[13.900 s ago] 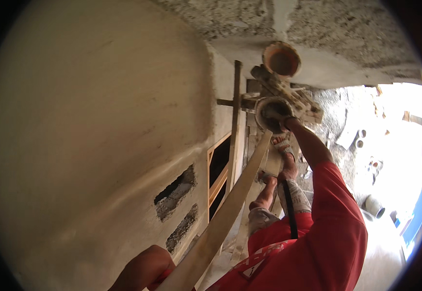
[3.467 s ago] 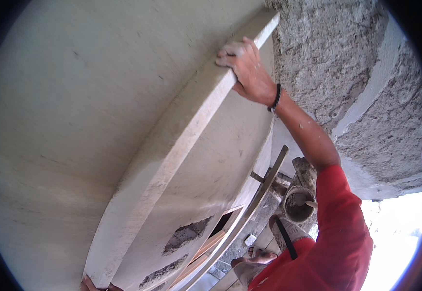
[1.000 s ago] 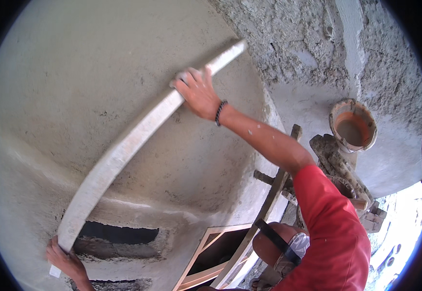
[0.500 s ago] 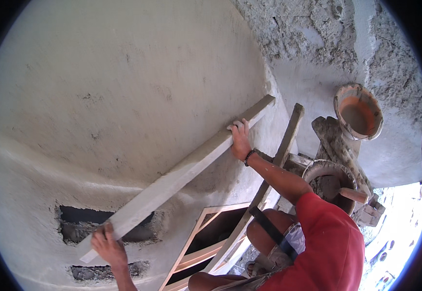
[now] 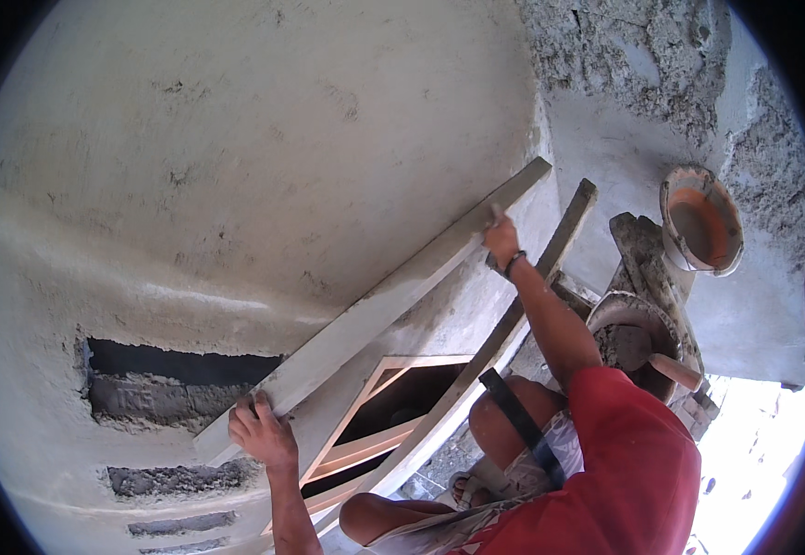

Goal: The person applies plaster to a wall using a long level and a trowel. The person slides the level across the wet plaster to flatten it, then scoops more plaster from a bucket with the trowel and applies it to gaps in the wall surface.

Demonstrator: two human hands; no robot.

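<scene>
A long, flat grey straightedge (image 5: 375,319) runs diagonally across the plastered wall (image 5: 264,157). My left hand (image 5: 266,433) grips its lower end beside a rectangular wall opening (image 5: 171,398), fingers bent over the bar's face. Farther up the bar, my right hand (image 5: 502,239) is closed on its near edge, with a dark bracelet at the wrist. The bar's upper end reaches close to the wall's corner, and its lower end overlaps the right part of the opening. The undersides of both grips are hidden.
A wooden frame (image 5: 356,458) stands below the bar, and a timber beam (image 5: 560,231) slants past my right forearm. At right are a bucket of wet mix (image 5: 666,319) with a wooden-handled tool (image 5: 675,372), an orange-lined bucket (image 5: 731,231) and rough planks (image 5: 634,245).
The straightedge's lower end has moved right along the wall opening, with my left hand on it. My right hand has shifted right and its fingers have changed position. The view has also shifted.
</scene>
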